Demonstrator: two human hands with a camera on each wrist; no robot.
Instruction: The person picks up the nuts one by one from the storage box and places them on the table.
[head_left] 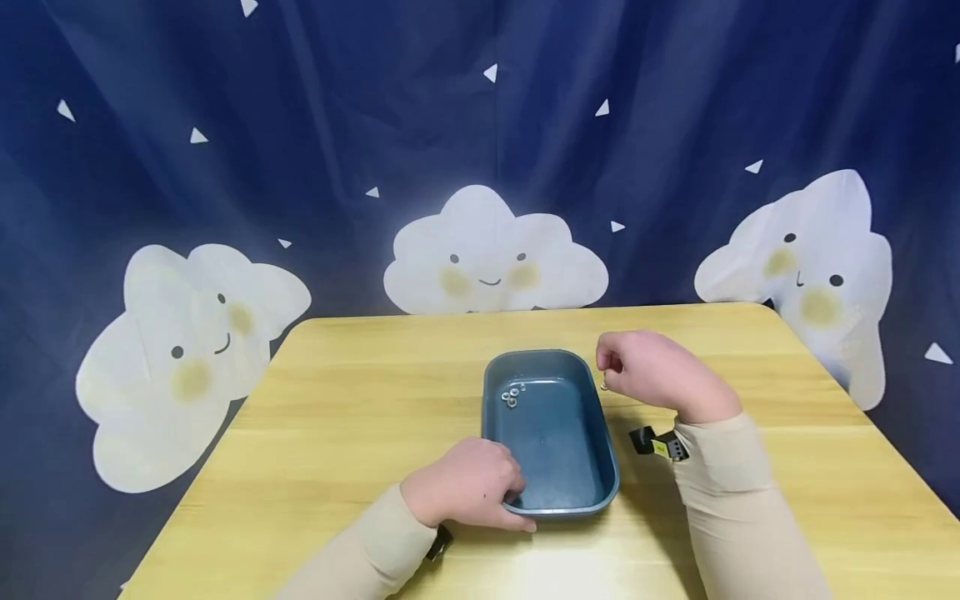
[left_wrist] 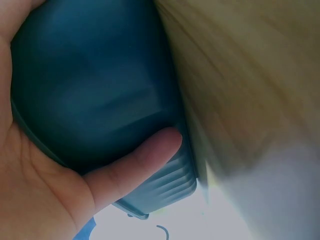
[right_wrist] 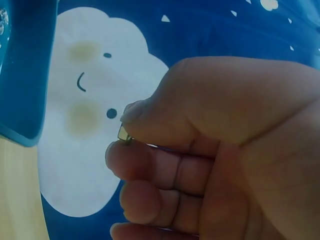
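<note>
A dark blue rectangular tray [head_left: 551, 450] rests on the wooden table. My left hand [head_left: 471, 482] grips its near left corner, fingers over the rim and thumb along the outer wall. In the left wrist view that thumb [left_wrist: 137, 162] lies against the tray's side. Several small shiny metal nuts [head_left: 512, 402] are gathered inside the tray by its far left corner. Just beyond the tray's right rim, my right hand [head_left: 648, 371] is raised above the table. It pinches one small metal nut [right_wrist: 123, 132] between thumb and index finger, the other fingers curled below.
The pale wooden table [head_left: 360, 392] extends around the tray on all sides. Behind its far edge hangs a dark blue curtain [head_left: 435, 100] printed with white clouds. A small black device [head_left: 660, 443] is strapped at the right wrist.
</note>
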